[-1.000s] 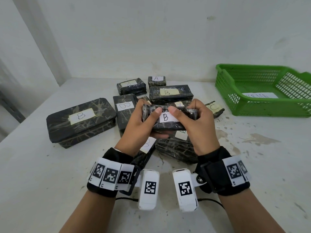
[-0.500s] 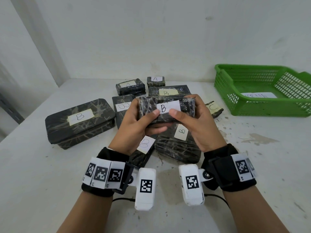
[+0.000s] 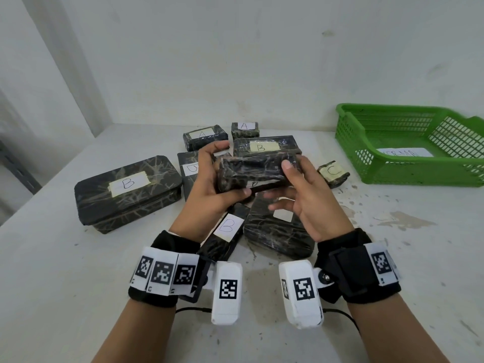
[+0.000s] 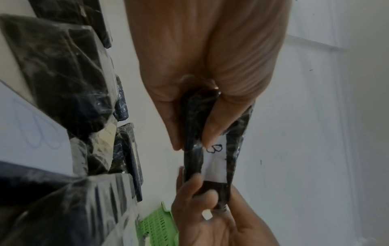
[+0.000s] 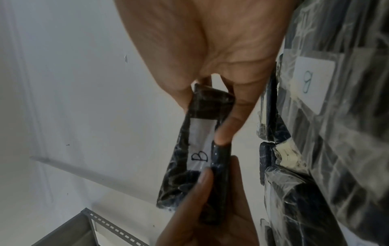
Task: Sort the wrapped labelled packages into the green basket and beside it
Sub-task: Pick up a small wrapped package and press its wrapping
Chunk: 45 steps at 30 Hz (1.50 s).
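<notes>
Above the pile of packages, the B package [image 3: 258,172] is held by its two ends, the left hand [image 3: 212,184] gripping one and the right hand [image 3: 303,195] pinching the other. Its long axis runs left to right, and the green basket [image 3: 348,142] lies well apart on the right, so the right hand is nearer.

The head view looks forward and down from above the white table [image 3: 52,271], taking in both wrists, the pile and the green basket [image 3: 408,176] at far right. Each wrist view sits very close, looking along its own palm toward the opposite hand. All three share the held package [image 3: 258,171] [image 4: 212,159] [image 5: 197,149]; the left wrist view also catches a basket corner.
</notes>
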{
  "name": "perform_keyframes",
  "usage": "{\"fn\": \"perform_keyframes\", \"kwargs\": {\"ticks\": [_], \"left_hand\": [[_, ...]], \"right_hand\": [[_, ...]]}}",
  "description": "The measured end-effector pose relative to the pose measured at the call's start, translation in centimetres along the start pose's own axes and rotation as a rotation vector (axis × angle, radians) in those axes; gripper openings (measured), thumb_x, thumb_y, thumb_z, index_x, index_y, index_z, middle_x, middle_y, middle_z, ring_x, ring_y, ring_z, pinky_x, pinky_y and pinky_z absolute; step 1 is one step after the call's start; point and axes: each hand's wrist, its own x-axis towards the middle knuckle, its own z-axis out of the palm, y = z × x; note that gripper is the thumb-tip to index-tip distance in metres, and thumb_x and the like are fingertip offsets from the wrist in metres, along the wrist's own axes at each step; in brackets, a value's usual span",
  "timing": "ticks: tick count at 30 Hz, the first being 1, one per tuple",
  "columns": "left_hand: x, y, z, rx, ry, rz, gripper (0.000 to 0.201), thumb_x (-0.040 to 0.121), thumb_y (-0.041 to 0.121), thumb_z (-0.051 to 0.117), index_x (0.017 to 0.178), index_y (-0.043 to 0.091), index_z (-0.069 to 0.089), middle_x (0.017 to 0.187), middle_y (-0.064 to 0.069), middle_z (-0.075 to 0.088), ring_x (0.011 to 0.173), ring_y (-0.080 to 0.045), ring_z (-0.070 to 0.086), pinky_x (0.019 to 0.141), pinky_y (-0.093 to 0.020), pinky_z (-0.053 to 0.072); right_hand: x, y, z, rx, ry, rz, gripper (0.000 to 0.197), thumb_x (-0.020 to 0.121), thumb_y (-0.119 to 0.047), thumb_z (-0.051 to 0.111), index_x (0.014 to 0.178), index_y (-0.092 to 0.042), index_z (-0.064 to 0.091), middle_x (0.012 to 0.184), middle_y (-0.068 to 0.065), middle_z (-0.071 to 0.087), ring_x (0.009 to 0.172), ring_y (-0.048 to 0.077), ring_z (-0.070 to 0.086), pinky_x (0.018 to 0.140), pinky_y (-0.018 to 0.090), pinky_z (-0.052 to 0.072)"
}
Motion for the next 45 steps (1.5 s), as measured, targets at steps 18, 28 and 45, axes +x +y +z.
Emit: {"fn": "perform_keyframes", "kwargs": {"ticks": [18,28,45], "left_hand": [[0.1,0.0,0.6,-0.038,0.128,-0.131,0.021,0.104,0.025,0.040,0.096,0.017,0.058,0.100,0.000,0.073,0.097,-0.024,0.070,0.074,-0.035,0.060],[-0.1,-0.3,1.4,0.022,0.159,-0.106,0.016,0.093,0.031,0.057,0.086,0.016,0.056,0.097,-0.011,0.070,0.090,-0.022,0.071,0.074,-0.035,0.061],[-0.1,-0.3,0.9,0.075,0.180,-0.140,0.015,0.097,0.010,0.055,0.083,0.014,0.058,0.091,-0.009,0.066,0.088,-0.024,0.069,0.067,-0.034,0.062]], "right_hand": [[-0.5,-0.5,0.6,-0.088,0.065,-0.154,0.020,0.102,-0.029,0.046,0.099,-0.013,0.057,0.091,0.005,0.069,0.058,0.027,0.069,0.052,0.030,0.059],[-0.6,0.3,1.1,-0.178,0.126,-0.218,0.023,0.101,-0.028,0.049,0.095,-0.005,0.052,0.097,0.026,0.063,0.054,0.021,0.065,0.048,0.031,0.058],[-0.6,0.6,1.2,-0.128,0.116,-0.163,0.029,0.090,-0.028,0.066,0.090,-0.003,0.052,0.073,0.003,0.060,0.049,0.019,0.059,0.045,0.026,0.054]]}}
